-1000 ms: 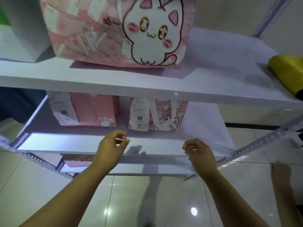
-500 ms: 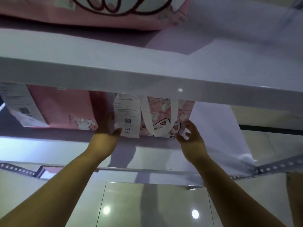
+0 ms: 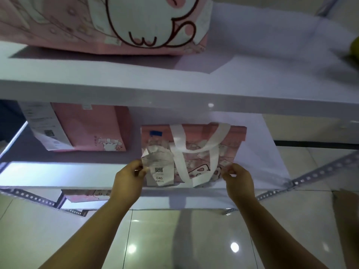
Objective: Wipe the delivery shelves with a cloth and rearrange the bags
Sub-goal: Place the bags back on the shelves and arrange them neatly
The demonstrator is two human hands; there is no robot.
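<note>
A small pink cat-print bag with white handles and a paper receipt marked 046 lies tipped toward me on the middle shelf. My left hand grips its lower left corner beside the receipt. My right hand grips its lower right corner. A second pink bag with a long receipt stands to the left on the same shelf. A large pink cat bag sits on the upper shelf. No cloth is in view.
A yellow object lies at the upper shelf's right edge. Another pink bag shows on the lowest shelf. Perforated metal rails frame the shelving. Glossy floor tiles lie below. Another person's arm is at the far right.
Both hands reached to the small bag on the middle shelf, took hold of its lower corners and drew it forward, tipping it toward me. The view shifted lower and closer.
</note>
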